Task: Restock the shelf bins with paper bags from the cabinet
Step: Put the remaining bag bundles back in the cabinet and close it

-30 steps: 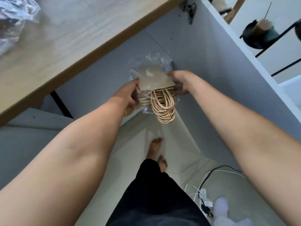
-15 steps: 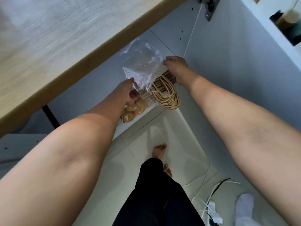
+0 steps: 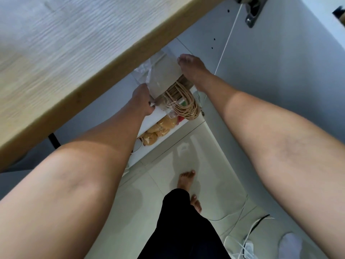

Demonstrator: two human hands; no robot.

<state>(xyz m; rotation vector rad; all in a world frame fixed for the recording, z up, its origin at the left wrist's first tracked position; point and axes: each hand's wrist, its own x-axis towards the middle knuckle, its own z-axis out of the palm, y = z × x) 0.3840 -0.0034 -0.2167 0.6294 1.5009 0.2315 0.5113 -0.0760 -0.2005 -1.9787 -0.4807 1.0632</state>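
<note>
We held the bundle of paper bags [image 3: 164, 77] between both hands just under the front edge of the wooden tabletop [image 3: 74, 58], at about 12 o'clock from our bare feet [image 3: 186, 179]. Our left hand [image 3: 142, 101] was closed around the bundle's near lower corner at 7 o'clock, its grip curled onto the clear plastic wrap [image 3: 147, 69] and the bags inside. Our right hand [image 3: 192, 69] lay pressed along the bundle's far edge at 2 o'clock, fingers stretched flat against it, a grip clamping the paper bags from the side. The twisted paper handles [image 3: 186, 105] hung in a loose tan cluster from the bundle's lower end, at 5 o'clock from the wrap. Below them, on a white cabinet shelf [image 3: 160, 143], sat a yellowish-brown packet [image 3: 160, 128], blurred so we could not tell what it held. The open cabinet door [image 3: 280, 75] rose at 3 o'clock with a metal hinge [image 3: 253, 14] near its top. White cables [image 3: 240, 245] trailed over the tiled floor [image 3: 164, 184] at 5 o'clock.
</note>
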